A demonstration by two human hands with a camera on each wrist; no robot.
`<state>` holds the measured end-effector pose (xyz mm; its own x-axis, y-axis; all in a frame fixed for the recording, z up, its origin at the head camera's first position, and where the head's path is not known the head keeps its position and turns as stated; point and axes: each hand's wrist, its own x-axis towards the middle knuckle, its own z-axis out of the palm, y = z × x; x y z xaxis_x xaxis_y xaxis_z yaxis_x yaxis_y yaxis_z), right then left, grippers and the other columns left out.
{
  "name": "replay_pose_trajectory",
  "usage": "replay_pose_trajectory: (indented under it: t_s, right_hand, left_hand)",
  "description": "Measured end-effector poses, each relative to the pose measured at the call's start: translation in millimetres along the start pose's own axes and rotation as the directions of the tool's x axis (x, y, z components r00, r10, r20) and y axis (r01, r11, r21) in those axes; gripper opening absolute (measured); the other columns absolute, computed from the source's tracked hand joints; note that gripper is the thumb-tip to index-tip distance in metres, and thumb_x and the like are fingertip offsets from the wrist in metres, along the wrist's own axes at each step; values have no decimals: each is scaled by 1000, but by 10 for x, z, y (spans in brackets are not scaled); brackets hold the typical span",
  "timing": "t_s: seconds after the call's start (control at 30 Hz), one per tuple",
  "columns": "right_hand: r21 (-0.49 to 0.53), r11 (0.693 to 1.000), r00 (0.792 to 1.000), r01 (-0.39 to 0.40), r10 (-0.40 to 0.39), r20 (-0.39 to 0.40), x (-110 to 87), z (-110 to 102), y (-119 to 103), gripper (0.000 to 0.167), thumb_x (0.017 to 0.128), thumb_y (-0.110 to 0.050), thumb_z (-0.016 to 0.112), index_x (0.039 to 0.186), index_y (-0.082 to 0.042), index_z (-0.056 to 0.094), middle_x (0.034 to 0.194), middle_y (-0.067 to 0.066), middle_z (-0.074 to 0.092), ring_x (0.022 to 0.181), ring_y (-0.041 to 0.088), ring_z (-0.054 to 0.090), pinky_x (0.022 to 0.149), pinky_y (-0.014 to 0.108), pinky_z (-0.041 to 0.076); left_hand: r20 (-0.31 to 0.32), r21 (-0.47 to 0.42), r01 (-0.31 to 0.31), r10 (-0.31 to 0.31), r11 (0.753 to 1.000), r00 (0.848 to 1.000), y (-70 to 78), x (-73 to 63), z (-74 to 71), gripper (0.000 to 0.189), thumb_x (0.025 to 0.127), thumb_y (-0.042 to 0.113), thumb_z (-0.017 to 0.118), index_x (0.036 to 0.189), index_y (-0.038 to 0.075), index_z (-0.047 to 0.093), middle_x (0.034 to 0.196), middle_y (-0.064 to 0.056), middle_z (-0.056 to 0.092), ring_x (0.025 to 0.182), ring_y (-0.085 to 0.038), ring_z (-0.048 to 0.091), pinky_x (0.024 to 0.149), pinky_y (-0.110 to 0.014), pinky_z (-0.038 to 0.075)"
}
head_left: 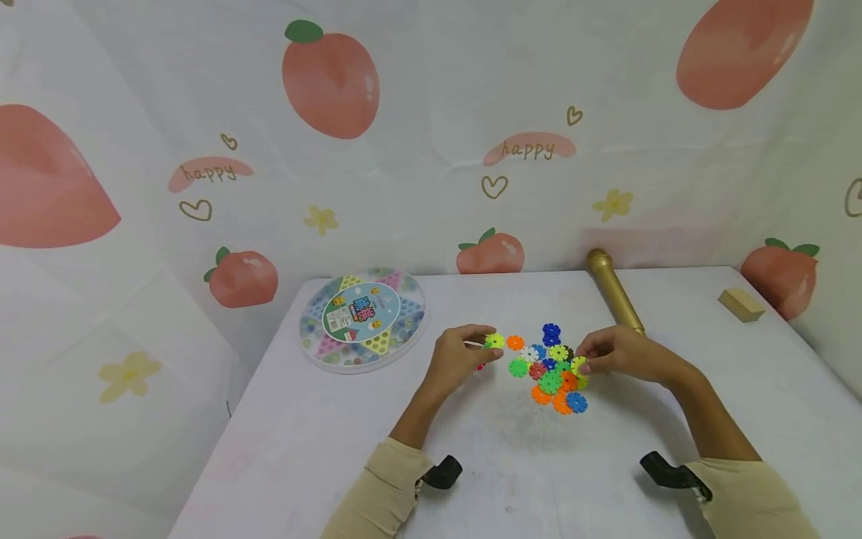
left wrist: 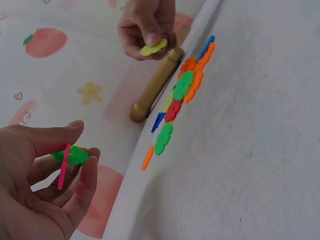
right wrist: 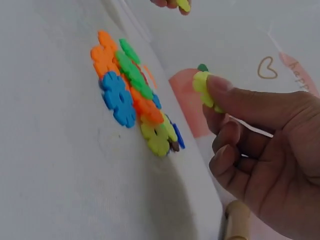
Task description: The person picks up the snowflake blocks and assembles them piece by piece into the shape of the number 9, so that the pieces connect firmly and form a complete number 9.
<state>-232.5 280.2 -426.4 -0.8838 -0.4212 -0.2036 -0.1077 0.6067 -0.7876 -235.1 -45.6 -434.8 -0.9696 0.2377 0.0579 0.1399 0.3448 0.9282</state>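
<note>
Between its thumb and fingers my left hand (head_left: 458, 358) holds a small cluster of interlocking snowflake discs. In the left wrist view a pink disc (left wrist: 64, 170) stands edge-on, slotted across a green disc (left wrist: 77, 155); a yellow disc (head_left: 495, 340) of the cluster shows in the head view. My right hand (head_left: 629, 355) pinches a single yellow disc (right wrist: 202, 89) by thumb and forefinger, raised over the right side of the loose pile. That pile of several notched discs, among them a green one (head_left: 550, 382) and a blue one (right wrist: 118, 99), lies on the table between both hands.
A round Chinese checkers board (head_left: 411, 329) with a labelled centre lies at the back left. A gold-coloured cylinder (head_left: 616, 293) rests behind my right hand, and a small wooden block (head_left: 741, 305) sits at the far right. A printed cloth (head_left: 417, 202) hangs behind the white table (head_left: 512, 479).
</note>
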Motion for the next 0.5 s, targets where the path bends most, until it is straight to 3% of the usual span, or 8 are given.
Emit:
replay_pose_trajectory:
  t_s: [0.2,0.5]
  right_hand:
    - [36,994,994,100,-98,-53,28,76,-68,22,96,-23,79,107,-5,73,85,11,69,76,29,62,65,31,56]
    - [67,978,977,199,-193,-96,112,280,-233,17,99,-19,76,110,-6,73,91,12,69,84,30,66,74,30,59]
  left_hand:
    - [20,-6,-27,27,1000,999,-4,-10,3,39,90,23,87,127,13,78,117,-6,74,100,-17,73,75,-27,63]
    - [54,3,-42,42,999,998,37,-26,53,36,90,21,86,125,16,79,116,-5,73,102,-20,72,78,-30,64]
